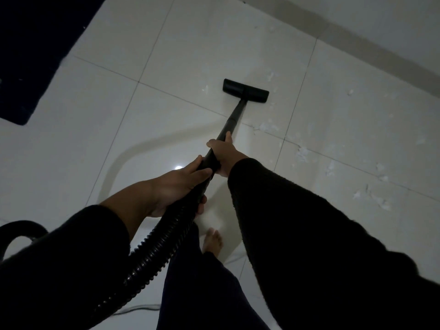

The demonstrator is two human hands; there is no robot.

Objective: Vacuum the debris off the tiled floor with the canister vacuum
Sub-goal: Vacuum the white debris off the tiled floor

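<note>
Both hands wrapped on the vacuum wand (234, 117): right hand (223, 154) closed around the tube further down, left hand (179, 184) closed around the grip where the ribbed hose (152, 248) joins. Floor nozzle (246, 90) flat on the tiled floor (100, 129), set square across the wand, just past a grout line. Canister vacuum (17, 234) only partly visible at the frame's left edge, behind the left sleeve.

Paper-like white debris (302, 154) scattered mostly to the right of the nozzle, running in a band along the wall-side edge of the floor; a few flecks (205, 88) just left of the nozzle, more beside its right end. Dark rug (35, 48) at the far left corner, well apart from the mess. Bare foot (212, 241) below the hands; power cord (135, 308) trailing on the tiles near the bottom.

Judgement: sweep in progress, most debris not yet cleared. Best approach: keep nozzle flat, no tilting; slow overlapping strokes working rightward toward the wall. Steer with the right hand, push with the left. Light scraps likely to scatter if pushed fast. Mind hose slack and the cord near the foot.
</note>
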